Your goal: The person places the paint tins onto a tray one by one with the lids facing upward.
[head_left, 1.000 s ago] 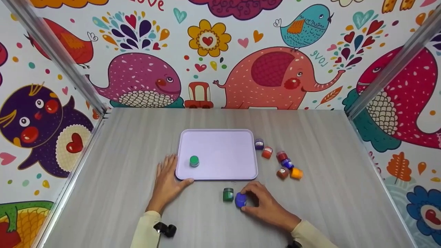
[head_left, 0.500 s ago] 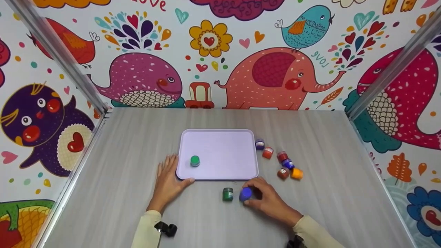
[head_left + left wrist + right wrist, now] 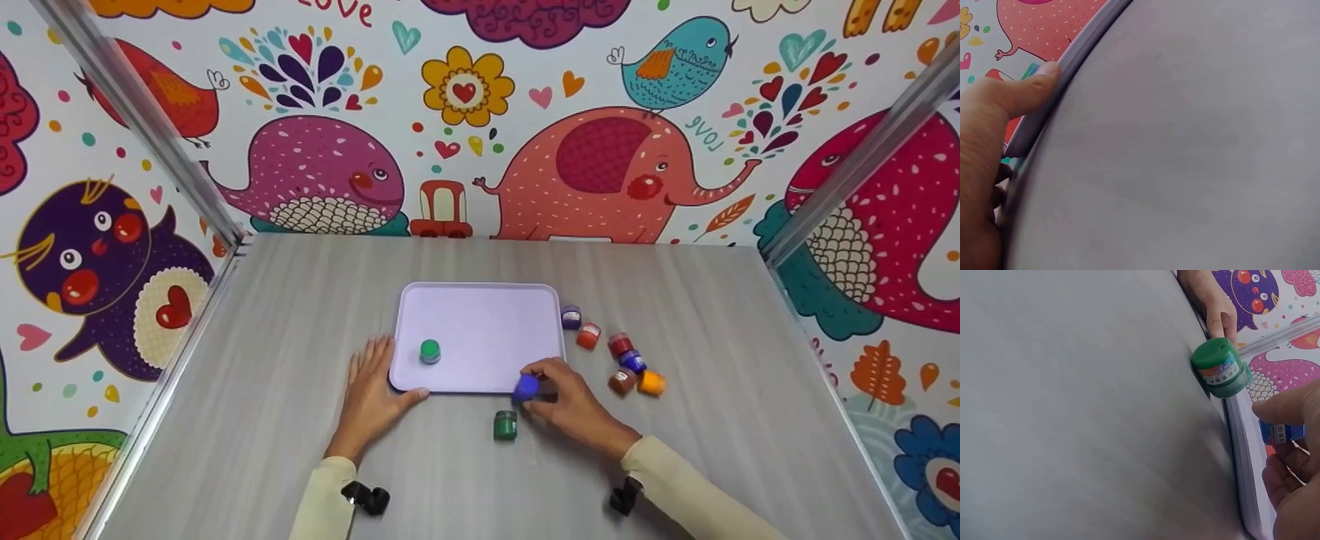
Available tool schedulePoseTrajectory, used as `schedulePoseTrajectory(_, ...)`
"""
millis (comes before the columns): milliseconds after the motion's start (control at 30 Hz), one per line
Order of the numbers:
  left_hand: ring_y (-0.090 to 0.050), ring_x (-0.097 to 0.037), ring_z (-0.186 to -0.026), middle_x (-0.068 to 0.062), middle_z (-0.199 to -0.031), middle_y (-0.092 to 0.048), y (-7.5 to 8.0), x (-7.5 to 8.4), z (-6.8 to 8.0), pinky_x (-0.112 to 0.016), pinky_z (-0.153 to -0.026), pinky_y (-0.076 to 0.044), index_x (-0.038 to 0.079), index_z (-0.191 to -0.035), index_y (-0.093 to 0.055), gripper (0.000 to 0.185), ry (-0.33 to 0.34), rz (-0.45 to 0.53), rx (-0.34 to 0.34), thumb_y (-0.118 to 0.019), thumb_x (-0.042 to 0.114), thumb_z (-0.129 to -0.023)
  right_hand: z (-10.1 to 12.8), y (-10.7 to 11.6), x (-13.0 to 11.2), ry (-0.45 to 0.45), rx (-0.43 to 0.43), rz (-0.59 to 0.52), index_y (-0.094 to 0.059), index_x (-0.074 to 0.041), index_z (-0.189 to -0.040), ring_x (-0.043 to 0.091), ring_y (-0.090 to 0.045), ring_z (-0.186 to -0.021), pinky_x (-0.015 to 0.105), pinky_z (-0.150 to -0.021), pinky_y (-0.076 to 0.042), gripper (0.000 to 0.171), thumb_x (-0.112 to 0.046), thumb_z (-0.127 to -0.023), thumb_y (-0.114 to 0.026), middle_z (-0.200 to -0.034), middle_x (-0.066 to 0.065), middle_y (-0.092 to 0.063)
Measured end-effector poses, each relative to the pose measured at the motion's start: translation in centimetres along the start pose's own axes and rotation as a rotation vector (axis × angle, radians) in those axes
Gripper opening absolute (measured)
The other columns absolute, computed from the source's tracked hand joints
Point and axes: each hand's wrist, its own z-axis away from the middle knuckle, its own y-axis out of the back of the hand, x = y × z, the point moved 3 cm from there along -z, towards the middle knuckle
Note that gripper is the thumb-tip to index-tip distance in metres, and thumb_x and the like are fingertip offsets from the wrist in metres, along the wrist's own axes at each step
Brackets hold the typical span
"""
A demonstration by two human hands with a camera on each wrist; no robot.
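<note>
By the tray [image 3: 487, 330], at near right, the right hand [image 3: 581, 405] pinches a blue jar [image 3: 526, 387]. The left hand [image 3: 369, 409] lies spread at left.

A booth-like work station: a pale wood-grain bench [image 3: 307, 292] closed in on the left, far and right sides by walls [image 3: 409, 90] printed with cartoon animals [image 3: 600, 172], hearts [image 3: 540, 97] and flowers [image 3: 467, 86], metal strips [image 3: 142, 120] running up the two far corners. What building houses it cannot be told.

On the wall [image 3: 540, 69], red lettering [image 3: 335, 11] reads "Love"; teal lettering [image 3: 703, 135] beside the elephant [image 3: 592, 191] spells "love" backwards. Barcodes [image 3: 1231, 372] mark the green jar [image 3: 1220, 367] and blue jar [image 3: 1275, 432]; their other print is illegible.
</note>
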Motion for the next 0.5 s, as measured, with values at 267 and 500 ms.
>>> schedulePoseTrajectory(267, -0.022, -0.053, -0.164, -0.032, -0.172, -0.036, -0.1, 0.0, 0.0, -0.068, -0.134, -0.005, -0.011, -0.165, -0.036, 0.118, -0.031, -0.015, 0.024, -0.093, 0.052, -0.084, -1.9, -1.0, 0.2, 0.098, 0.011, 0.079, -0.067, -0.011, -0.132, 0.023, -0.063, -0.12, 0.043, -0.112, -0.056, 0.043, -0.003, -0.094, -0.086, -0.128, 0.003, -0.065)
schedulePoseTrajectory(500, -0.023, -0.053, -0.164, -0.033, -0.172, -0.036, 0.0, -0.1, 0.0, -0.068, -0.134, -0.006, -0.012, -0.164, -0.038, 0.116, -0.038, -0.02, 0.036, -0.093, 0.052, -0.084, -3.8, -2.2, 0.0, 0.121, -0.039, 0.1, -0.066, -0.011, -0.134, 0.021, -0.059, -0.12, 0.04, -0.113, -0.054, 0.042, -0.009, -0.097, -0.085, -0.127, 0.001, -0.064)
